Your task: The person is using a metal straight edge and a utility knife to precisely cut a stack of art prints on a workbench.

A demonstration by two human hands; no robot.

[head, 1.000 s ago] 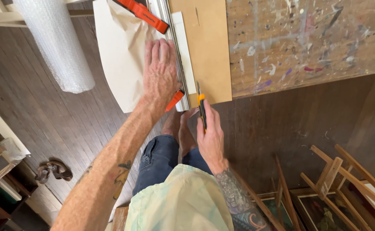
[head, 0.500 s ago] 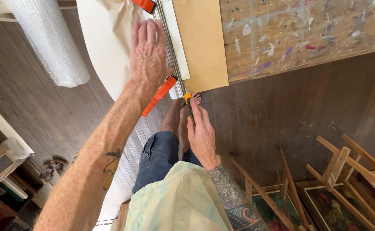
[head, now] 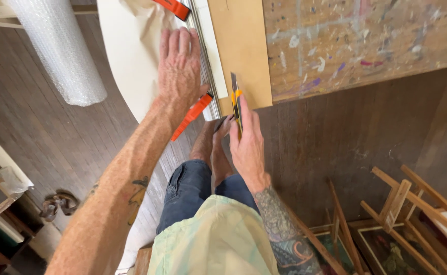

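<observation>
You are pinning the metal ruler (head: 203,66) with your flat, open left hand (head: 180,66) at upper center; your right hand (head: 246,142), its grip closed on the utility knife (head: 236,99), is lining up the blade, so the next stroke needs steady pressure.

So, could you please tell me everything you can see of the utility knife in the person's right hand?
The utility knife is slim, with a dark body and a yellow-orange slider near its front. A thin grey blade is extended and points away from the person. The right hand grips it from behind, fingers wrapped along the handle. It lies along the near edge of the brown board, just right of the metal straightedge that the left hand presses down. Whether the blade tip touches the board is unclear.
</observation>
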